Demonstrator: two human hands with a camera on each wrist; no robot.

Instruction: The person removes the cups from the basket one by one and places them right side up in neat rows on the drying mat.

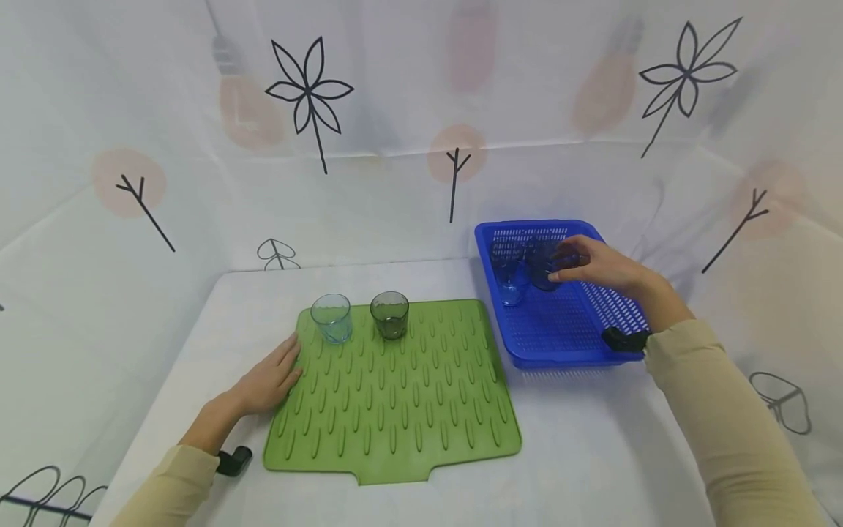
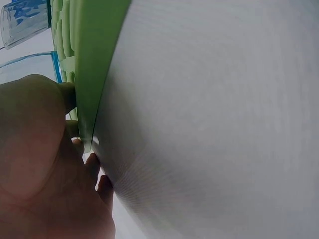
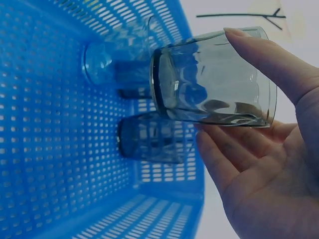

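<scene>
My right hand (image 1: 599,265) grips a smoky grey glass tumbler (image 3: 214,79) over the blue plastic basket (image 1: 573,359), thumb on one side and fingers on the other. Below it in the right wrist view, other tumblers are inside the basket: a blue-tinted glass (image 3: 102,62) and a dark glass (image 3: 149,139). My left hand (image 1: 266,380) rests at the left edge of the green ridged mat (image 1: 395,457), its fingers extended along that edge. Near the mat's far edge stand a light blue tumbler (image 1: 332,319) and a grey-green tumbler (image 1: 390,316), side by side and upright.
A white cloth (image 1: 593,446) covers the table under the mat and basket. The basket stands right of the mat, with a narrow gap between them. Behind rises a white curtain (image 1: 388,212) printed with flowers and twigs.
</scene>
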